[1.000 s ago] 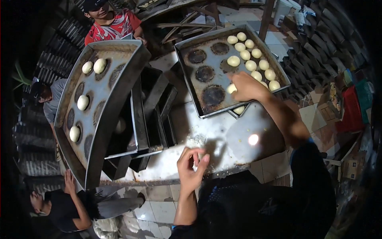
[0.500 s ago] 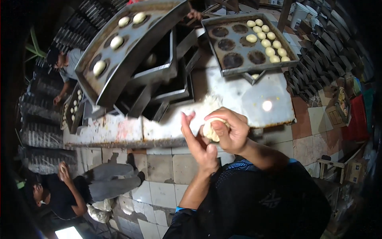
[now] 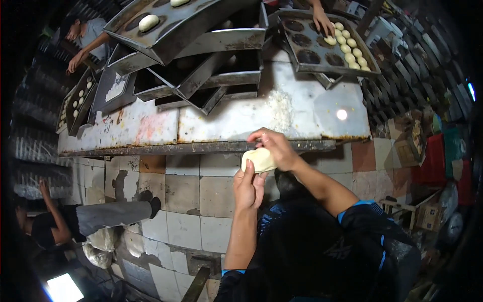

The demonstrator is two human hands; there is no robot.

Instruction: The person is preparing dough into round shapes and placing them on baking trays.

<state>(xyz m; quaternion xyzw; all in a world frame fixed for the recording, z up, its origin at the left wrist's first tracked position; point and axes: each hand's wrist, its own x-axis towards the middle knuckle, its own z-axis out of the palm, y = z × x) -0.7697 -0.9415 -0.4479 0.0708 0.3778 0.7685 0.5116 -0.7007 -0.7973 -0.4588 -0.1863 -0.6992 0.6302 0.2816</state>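
The left hand (image 3: 246,191) grips the dough (image 3: 259,161) from 7 o'clock, thumb on top; the right hand (image 3: 279,151) curls at its 2 o'clock edge, grip unclear. It looks light, soft, easily dented, perhaps tacky: best cradled from below. Flour (image 3: 282,113) lies at 1 o'clock on the surface (image 3: 221,118).

A bakery workroom, floury and worn.
Before me: a soft, pale-yellow lump of dough (image 3: 258,160), round cream dough balls (image 3: 349,59) in a rectangular dark metal baking tray (image 3: 322,69), deep grey metal trays (image 3: 226,41) stacked crosswise on a stained white worktop (image 3: 221,123), spilled white flour (image 3: 280,113), and patchy beige floor tiles (image 3: 217,194).
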